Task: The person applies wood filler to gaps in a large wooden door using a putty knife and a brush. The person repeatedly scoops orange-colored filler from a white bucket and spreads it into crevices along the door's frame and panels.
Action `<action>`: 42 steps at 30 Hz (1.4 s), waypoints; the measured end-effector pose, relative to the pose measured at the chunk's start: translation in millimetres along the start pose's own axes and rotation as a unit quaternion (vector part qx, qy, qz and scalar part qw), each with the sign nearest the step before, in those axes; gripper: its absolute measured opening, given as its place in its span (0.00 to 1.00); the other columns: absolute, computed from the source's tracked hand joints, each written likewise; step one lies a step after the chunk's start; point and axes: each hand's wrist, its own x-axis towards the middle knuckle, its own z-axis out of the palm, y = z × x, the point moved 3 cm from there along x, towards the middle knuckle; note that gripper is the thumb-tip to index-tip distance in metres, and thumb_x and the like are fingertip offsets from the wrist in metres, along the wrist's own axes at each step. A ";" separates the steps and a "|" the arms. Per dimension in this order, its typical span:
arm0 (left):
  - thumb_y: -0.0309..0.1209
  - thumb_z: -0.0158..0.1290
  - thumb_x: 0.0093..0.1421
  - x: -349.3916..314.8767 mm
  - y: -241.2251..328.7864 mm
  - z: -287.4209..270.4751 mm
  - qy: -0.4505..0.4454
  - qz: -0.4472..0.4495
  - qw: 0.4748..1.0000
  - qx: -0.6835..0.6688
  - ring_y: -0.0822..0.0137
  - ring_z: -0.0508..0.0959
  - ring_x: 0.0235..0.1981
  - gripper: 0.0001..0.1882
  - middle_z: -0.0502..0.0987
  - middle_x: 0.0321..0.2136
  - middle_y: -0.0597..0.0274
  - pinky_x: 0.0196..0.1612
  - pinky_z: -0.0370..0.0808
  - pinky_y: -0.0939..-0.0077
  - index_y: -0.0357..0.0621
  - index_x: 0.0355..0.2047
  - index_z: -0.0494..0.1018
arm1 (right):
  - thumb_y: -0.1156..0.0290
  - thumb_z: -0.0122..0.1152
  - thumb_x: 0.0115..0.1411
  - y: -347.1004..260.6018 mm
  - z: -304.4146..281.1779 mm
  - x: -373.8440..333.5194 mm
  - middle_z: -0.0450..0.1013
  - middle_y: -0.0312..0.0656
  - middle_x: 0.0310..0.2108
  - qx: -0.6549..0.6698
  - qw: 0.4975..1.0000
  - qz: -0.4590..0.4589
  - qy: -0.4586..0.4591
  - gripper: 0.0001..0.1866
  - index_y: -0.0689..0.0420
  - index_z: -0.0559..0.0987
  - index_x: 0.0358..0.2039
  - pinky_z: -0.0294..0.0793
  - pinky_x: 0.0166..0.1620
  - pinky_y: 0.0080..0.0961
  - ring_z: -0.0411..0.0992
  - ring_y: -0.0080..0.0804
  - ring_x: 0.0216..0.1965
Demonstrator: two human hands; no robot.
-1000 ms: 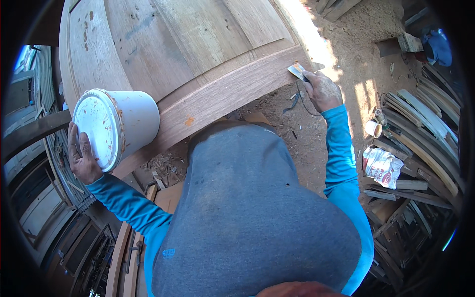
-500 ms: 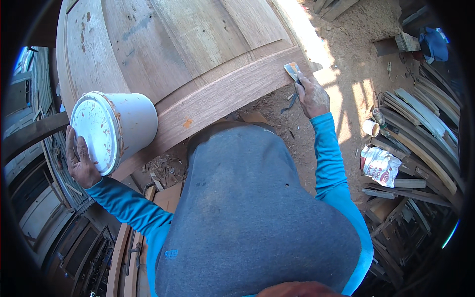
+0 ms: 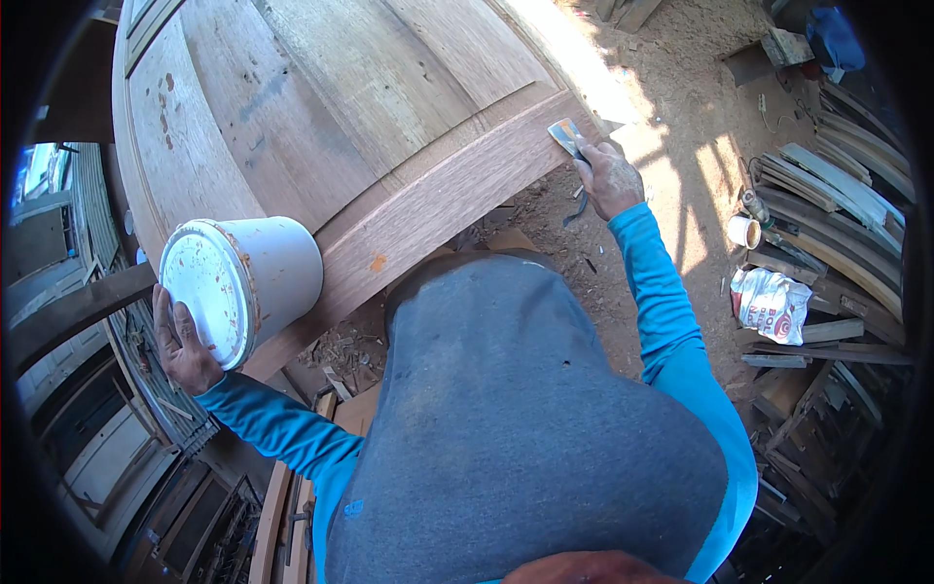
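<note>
My left hand [image 3: 187, 348] lies with fingers stretched out against the lid of a white bucket [image 3: 282, 268]. The lid [image 3: 202, 292] is spotted with brown-orange smears, and a similar crust runs along its rim. Beneath the bucket is a large panelled wooden door [image 3: 341, 97], whose near rail [image 3: 438, 209] carries a small orange patch [image 3: 377, 263]. In my right hand [image 3: 613, 180], closed around it, is a putty knife [image 3: 564, 136]. Its wide blade bears some orange-brown paste and is at the rail's right end; whether it touches the wood I cannot tell.
Stacked wooden strips [image 3: 837, 214] fill the right side. Before them are a small cup [image 3: 743, 232] and a white plastic bag [image 3: 773, 307]. Sawdust covers the ground [image 3: 681, 88]. Door frames and boards [image 3: 107, 457] stand at the left.
The view has shifted a little, so the bucket and my left hand appear slightly lower and farther right. My right hand keeps the putty knife near the rail's right end.
</note>
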 end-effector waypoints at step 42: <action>0.30 0.51 0.73 3.5 5.9 2.2 -0.023 0.005 0.999 0.028 0.58 0.72 0.64 0.21 0.72 0.64 0.49 0.68 0.66 0.64 0.33 0.62 0.71 | 0.66 0.65 0.63 1.2 11.4 -11.5 0.74 0.53 0.35 0.117 0.990 0.006 0.074 0.22 0.57 0.77 0.57 0.76 0.40 0.49 0.76 0.56 0.38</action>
